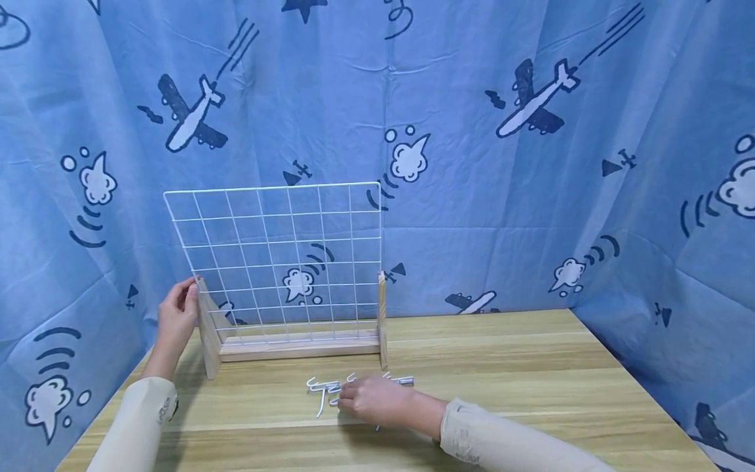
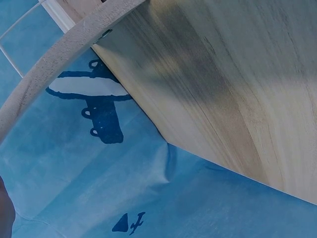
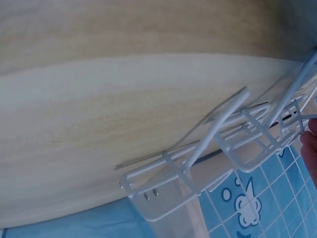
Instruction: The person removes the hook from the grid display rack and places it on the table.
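A white wire grid panel (image 1: 271, 188) stands upright in a wooden stand, between a left post (image 1: 209, 334) and a right post (image 1: 382, 321). My left hand (image 1: 179, 309) grips the top of the left post, thumb on the near side. In front of the stand lie several white wire hooks (image 1: 321, 387). My right hand (image 1: 377, 398) reaches over them with curled fingers and pinches one hook; the hand hides part of the group. In the right wrist view, fingertips (image 3: 309, 148) meet white wire at the right edge, beside hooks with long straight prongs (image 3: 216, 127).
The stand's wooden crossbar (image 1: 301, 350) runs low between the posts. Everything rests on a wood-grain table (image 1: 507, 367). Blue curtain (image 1: 460, 196) printed with planes and clouds surrounds the table behind and at both sides.
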The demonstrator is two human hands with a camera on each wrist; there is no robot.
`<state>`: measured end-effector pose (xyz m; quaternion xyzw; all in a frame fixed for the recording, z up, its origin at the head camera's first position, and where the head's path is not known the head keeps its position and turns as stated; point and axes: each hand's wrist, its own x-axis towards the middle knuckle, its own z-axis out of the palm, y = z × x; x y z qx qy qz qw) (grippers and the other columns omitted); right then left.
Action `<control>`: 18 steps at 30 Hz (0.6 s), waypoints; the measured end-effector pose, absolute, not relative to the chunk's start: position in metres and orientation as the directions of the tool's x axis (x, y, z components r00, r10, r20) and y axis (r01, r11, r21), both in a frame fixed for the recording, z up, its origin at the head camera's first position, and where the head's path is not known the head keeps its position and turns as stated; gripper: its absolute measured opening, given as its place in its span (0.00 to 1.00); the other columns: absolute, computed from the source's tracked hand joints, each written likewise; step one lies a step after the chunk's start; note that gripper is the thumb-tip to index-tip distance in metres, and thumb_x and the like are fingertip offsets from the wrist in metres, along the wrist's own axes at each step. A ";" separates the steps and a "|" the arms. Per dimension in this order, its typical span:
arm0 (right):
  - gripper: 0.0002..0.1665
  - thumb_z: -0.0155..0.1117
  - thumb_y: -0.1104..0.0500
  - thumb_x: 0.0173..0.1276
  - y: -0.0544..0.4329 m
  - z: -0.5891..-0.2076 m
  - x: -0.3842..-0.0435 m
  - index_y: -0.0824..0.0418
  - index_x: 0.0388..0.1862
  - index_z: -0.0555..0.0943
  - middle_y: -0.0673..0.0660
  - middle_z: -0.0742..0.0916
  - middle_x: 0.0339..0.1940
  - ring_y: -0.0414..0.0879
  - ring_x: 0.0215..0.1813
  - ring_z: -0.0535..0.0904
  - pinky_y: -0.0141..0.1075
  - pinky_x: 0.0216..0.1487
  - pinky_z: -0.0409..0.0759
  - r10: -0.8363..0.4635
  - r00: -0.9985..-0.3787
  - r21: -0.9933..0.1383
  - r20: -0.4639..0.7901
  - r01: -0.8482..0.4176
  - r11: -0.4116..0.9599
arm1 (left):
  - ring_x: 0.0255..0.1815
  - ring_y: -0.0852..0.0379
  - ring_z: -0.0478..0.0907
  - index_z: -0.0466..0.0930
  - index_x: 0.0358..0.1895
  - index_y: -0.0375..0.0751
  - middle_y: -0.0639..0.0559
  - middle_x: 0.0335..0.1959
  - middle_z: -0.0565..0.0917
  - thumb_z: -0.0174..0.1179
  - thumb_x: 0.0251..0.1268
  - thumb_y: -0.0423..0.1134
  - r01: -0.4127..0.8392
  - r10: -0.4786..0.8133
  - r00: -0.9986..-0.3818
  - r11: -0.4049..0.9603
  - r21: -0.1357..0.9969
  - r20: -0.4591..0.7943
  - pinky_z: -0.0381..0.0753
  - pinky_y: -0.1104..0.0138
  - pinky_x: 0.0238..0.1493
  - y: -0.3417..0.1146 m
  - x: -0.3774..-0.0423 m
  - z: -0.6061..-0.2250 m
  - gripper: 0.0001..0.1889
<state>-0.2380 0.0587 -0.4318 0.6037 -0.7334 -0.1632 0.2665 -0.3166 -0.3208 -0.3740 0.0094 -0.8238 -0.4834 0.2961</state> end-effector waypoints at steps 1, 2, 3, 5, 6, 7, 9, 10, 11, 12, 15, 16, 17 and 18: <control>0.07 0.65 0.60 0.62 0.059 -0.433 -0.238 0.52 0.39 0.82 0.43 0.86 0.40 0.36 0.48 0.81 0.22 0.52 0.76 -0.973 -0.125 0.563 0.196 -0.798 0.216 | 0.66 0.41 0.67 0.66 0.66 0.31 0.36 0.65 0.71 0.39 0.79 0.43 0.267 -0.301 -0.826 0.535 0.802 0.476 0.66 0.53 0.67 -0.321 -0.316 -0.374 0.23; 0.06 0.65 0.60 0.62 0.058 -0.434 -0.238 0.51 0.38 0.81 0.43 0.86 0.39 0.35 0.47 0.81 0.21 0.51 0.77 -0.972 -0.120 0.566 0.201 -0.796 0.215 | 0.66 0.41 0.67 0.66 0.66 0.31 0.36 0.65 0.71 0.39 0.79 0.43 0.269 -0.300 -0.827 0.534 0.802 0.476 0.65 0.53 0.67 -0.321 -0.316 -0.374 0.23; 0.05 0.64 0.60 0.63 0.058 -0.435 -0.238 0.51 0.37 0.81 0.43 0.85 0.39 0.35 0.46 0.81 0.21 0.50 0.77 -0.972 -0.116 0.568 0.204 -0.795 0.214 | 0.66 0.41 0.66 0.66 0.66 0.31 0.36 0.65 0.71 0.39 0.79 0.44 0.268 -0.299 -0.828 0.532 0.803 0.474 0.65 0.53 0.68 -0.321 -0.316 -0.374 0.23; 0.03 0.64 0.59 0.63 0.059 -0.436 -0.237 0.51 0.36 0.80 0.42 0.85 0.38 0.34 0.45 0.80 0.21 0.49 0.78 -0.970 -0.113 0.564 0.216 -0.796 0.218 | 0.67 0.41 0.66 0.65 0.66 0.31 0.37 0.66 0.71 0.39 0.79 0.44 0.269 -0.297 -0.829 0.530 0.804 0.473 0.65 0.53 0.68 -0.321 -0.316 -0.373 0.24; 0.03 0.64 0.59 0.63 0.059 -0.437 -0.237 0.51 0.36 0.80 0.43 0.85 0.39 0.35 0.45 0.81 0.22 0.49 0.78 -0.970 -0.112 0.564 0.218 -0.796 0.218 | 0.67 0.41 0.66 0.65 0.66 0.31 0.37 0.66 0.71 0.39 0.79 0.44 0.270 -0.296 -0.830 0.529 0.805 0.473 0.65 0.53 0.68 -0.320 -0.316 -0.373 0.24; 0.03 0.64 0.59 0.64 0.059 -0.437 -0.236 0.51 0.36 0.80 0.43 0.86 0.40 0.35 0.45 0.81 0.23 0.50 0.78 -0.968 -0.112 0.564 0.223 -0.796 0.222 | 0.66 0.41 0.66 0.65 0.66 0.31 0.37 0.66 0.71 0.39 0.79 0.44 0.271 -0.296 -0.830 0.528 0.805 0.474 0.65 0.53 0.68 -0.320 -0.315 -0.372 0.23; 0.04 0.63 0.59 0.64 0.060 -0.438 -0.234 0.51 0.37 0.81 0.43 0.86 0.42 0.36 0.47 0.81 0.25 0.52 0.78 -0.968 -0.110 0.564 0.227 -0.795 0.223 | 0.66 0.41 0.66 0.65 0.66 0.31 0.37 0.66 0.71 0.39 0.79 0.44 0.271 -0.296 -0.831 0.524 0.808 0.470 0.65 0.52 0.68 -0.320 -0.315 -0.372 0.23; 0.04 0.63 0.58 0.64 0.060 -0.439 -0.233 0.52 0.38 0.81 0.44 0.87 0.43 0.37 0.48 0.82 0.26 0.54 0.78 -0.967 -0.108 0.564 0.232 -0.795 0.224 | 0.66 0.41 0.66 0.65 0.66 0.31 0.37 0.66 0.71 0.39 0.79 0.43 0.269 -0.296 -0.832 0.524 0.808 0.469 0.65 0.52 0.68 -0.320 -0.314 -0.371 0.23; 0.04 0.63 0.57 0.65 0.060 -0.440 -0.233 0.52 0.39 0.82 0.45 0.87 0.44 0.38 0.50 0.82 0.28 0.56 0.77 -0.966 -0.106 0.562 0.237 -0.796 0.225 | 0.66 0.41 0.66 0.65 0.66 0.31 0.37 0.66 0.71 0.39 0.79 0.43 0.268 -0.295 -0.833 0.524 0.808 0.468 0.65 0.52 0.68 -0.320 -0.314 -0.371 0.23; 0.05 0.63 0.56 0.65 0.060 -0.441 -0.231 0.52 0.39 0.82 0.45 0.87 0.44 0.39 0.50 0.82 0.28 0.56 0.77 -0.964 -0.105 0.560 0.245 -0.796 0.228 | 0.66 0.41 0.66 0.65 0.66 0.31 0.36 0.65 0.71 0.39 0.79 0.43 0.266 -0.294 -0.834 0.526 0.808 0.466 0.65 0.52 0.67 -0.320 -0.314 -0.371 0.23; 0.05 0.63 0.52 0.66 0.060 -0.443 -0.229 0.51 0.38 0.82 0.45 0.87 0.43 0.40 0.50 0.82 0.29 0.57 0.77 -0.956 -0.098 0.551 0.275 -0.799 0.240 | 0.66 0.41 0.67 0.65 0.66 0.31 0.36 0.65 0.71 0.39 0.79 0.43 0.264 -0.296 -0.834 0.527 0.808 0.465 0.65 0.52 0.67 -0.320 -0.314 -0.372 0.23; 0.06 0.63 0.51 0.66 0.059 -0.444 -0.228 0.51 0.37 0.82 0.45 0.88 0.43 0.40 0.50 0.82 0.29 0.57 0.77 -0.953 -0.096 0.549 0.287 -0.799 0.246 | 0.66 0.41 0.67 0.65 0.66 0.30 0.36 0.65 0.71 0.39 0.79 0.43 0.265 -0.297 -0.833 0.527 0.808 0.467 0.65 0.52 0.67 -0.320 -0.314 -0.372 0.23; 0.06 0.63 0.51 0.67 0.059 -0.445 -0.227 0.51 0.36 0.82 0.45 0.88 0.42 0.40 0.50 0.82 0.29 0.56 0.77 -0.949 -0.095 0.547 0.299 -0.798 0.252 | 0.66 0.40 0.67 0.65 0.66 0.30 0.36 0.65 0.71 0.39 0.79 0.43 0.266 -0.297 -0.832 0.526 0.808 0.468 0.65 0.52 0.68 -0.320 -0.314 -0.372 0.23; 0.06 0.63 0.50 0.67 0.058 -0.446 -0.226 0.50 0.36 0.82 0.45 0.88 0.42 0.40 0.50 0.82 0.29 0.56 0.78 -0.946 -0.096 0.545 0.310 -0.797 0.260 | 0.66 0.40 0.66 0.65 0.66 0.30 0.36 0.65 0.71 0.39 0.79 0.43 0.267 -0.298 -0.831 0.525 0.808 0.469 0.65 0.52 0.68 -0.320 -0.314 -0.372 0.23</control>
